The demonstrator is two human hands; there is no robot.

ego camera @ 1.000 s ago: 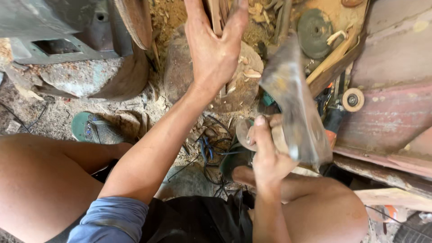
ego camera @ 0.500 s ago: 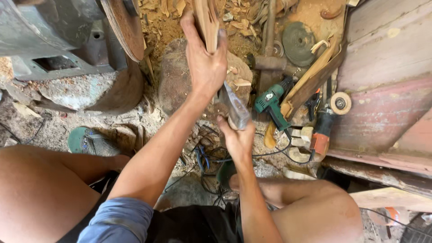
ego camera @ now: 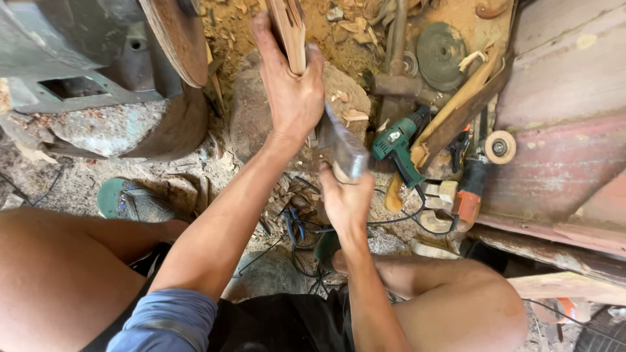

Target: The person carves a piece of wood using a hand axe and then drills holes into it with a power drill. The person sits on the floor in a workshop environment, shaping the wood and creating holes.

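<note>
Hatchet (ego camera: pixel 344 151) lowered beside wood piece (ego camera: pixel 290 32)

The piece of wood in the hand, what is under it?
The piece of wood stands over a round chopping block ringed by wood chips. The left hand covers where they meet.

Green drill (ego camera: pixel 396 145) just right of fingers; sledgehammer (ego camera: pixel 395 83) beyond; grinding disc (ego camera: pixel 441 47) farther right; green sandal (ego camera: pixel 124 199) far left.

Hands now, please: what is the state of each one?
Left hand: closed, holding an upright wooden piece on the chopping block.
Right hand: closed in a grip on the hatchet.
</note>
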